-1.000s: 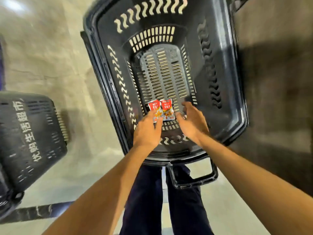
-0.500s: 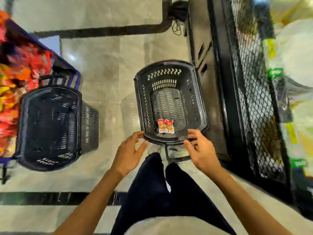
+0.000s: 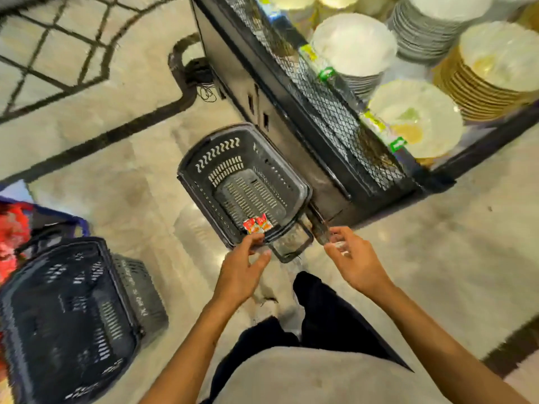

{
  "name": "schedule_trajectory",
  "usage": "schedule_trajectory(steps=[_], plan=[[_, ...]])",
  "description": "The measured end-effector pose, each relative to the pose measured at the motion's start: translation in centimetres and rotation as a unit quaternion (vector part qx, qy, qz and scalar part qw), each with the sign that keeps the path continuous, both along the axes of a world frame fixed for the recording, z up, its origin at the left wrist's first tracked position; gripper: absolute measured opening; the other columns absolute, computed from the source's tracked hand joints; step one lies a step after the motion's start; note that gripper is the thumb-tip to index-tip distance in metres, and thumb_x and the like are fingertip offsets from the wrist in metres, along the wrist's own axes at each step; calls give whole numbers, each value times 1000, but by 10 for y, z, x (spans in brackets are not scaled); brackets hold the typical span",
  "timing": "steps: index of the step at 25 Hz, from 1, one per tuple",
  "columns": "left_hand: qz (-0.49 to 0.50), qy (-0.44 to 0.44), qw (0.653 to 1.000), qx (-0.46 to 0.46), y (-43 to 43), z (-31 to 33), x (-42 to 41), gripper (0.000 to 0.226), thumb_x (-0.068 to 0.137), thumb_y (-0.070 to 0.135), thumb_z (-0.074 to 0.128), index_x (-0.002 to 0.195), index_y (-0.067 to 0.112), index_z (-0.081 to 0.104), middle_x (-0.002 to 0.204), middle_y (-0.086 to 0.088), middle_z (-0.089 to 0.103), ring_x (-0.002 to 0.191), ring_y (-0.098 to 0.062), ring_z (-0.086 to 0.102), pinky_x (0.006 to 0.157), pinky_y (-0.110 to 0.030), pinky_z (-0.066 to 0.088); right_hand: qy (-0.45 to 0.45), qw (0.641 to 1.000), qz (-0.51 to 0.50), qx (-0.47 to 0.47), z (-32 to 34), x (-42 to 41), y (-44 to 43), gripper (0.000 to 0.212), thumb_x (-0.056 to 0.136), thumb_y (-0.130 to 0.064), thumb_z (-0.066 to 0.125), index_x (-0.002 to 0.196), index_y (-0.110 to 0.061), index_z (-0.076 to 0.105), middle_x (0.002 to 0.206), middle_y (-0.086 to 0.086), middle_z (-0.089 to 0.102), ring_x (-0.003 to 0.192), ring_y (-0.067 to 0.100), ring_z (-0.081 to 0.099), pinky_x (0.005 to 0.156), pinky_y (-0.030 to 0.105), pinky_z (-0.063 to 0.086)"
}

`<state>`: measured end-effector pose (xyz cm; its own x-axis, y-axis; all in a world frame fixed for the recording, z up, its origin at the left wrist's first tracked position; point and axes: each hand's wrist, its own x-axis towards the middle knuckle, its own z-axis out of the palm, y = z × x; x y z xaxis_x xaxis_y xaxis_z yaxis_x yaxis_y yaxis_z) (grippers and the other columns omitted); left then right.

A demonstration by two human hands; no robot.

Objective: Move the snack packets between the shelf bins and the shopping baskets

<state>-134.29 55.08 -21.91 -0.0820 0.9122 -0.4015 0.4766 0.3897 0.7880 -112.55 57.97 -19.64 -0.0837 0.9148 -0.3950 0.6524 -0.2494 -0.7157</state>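
Red and white packets (image 3: 258, 223), two side by side, lie flat on the bottom of the basket (image 3: 189, 185), at the end nearest you. Their print is too small to read.

Your left hand (image 3: 242, 272) hangs over that near rim with the fingers relaxed and the thumb apart, holding nothing. Whether the fingertips touch the rim cannot be told. Your right hand (image 3: 355, 258) is empty too, its fingers loosely bent, just beside the handle (image 3: 291, 243) that lies folded out from the basket's near end.

A second basket (image 3: 67, 316) stands well apart at your left. White characters run down its side, too blurred to read. Beyond it a blue-framed bin (image 3: 11, 228) shows a blurred red heap.

The basket with the packets sits against the dark base of a shelf (image 3: 291, 118) with a mesh front. Green tags (image 3: 398, 144) hang on the shelf's edge, their writing illegible. On the shelf are stacks of plates (image 3: 353, 45), some white, some gold-edged.

The floor (image 3: 131, 135) is glossy cream stone crossed by dark inlaid bands. The whole view is smeared by motion.
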Motion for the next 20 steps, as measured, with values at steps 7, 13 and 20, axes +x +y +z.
schedule_trajectory(steps=[7,13,20], plan=[[-301,-45,952,13,-19,11,93,37,90,23,60,125,13,54,117,1,61,105,-12,58,90,-19,42,-8,952,-302,-55,-3,49,-169,29,91,-21,58,119,-18,54,102,1,63,83,19,62,81,34,50],[-514,-63,855,-28,-44,16,231,34,92,29,59,124,21,54,117,8,59,107,-13,58,93,-32,48,0,849,-524,-69,-7,100,-274,31,91,-18,58,122,-14,54,104,4,63,89,21,61,83,34,49],[-649,-64,756,-52,-90,11,406,29,92,28,59,120,29,53,117,11,60,107,-9,58,82,-14,40,14,740,-671,-56,4,213,-341,34,93,-16,55,127,-11,50,101,-1,60,90,16,59,90,34,48]])
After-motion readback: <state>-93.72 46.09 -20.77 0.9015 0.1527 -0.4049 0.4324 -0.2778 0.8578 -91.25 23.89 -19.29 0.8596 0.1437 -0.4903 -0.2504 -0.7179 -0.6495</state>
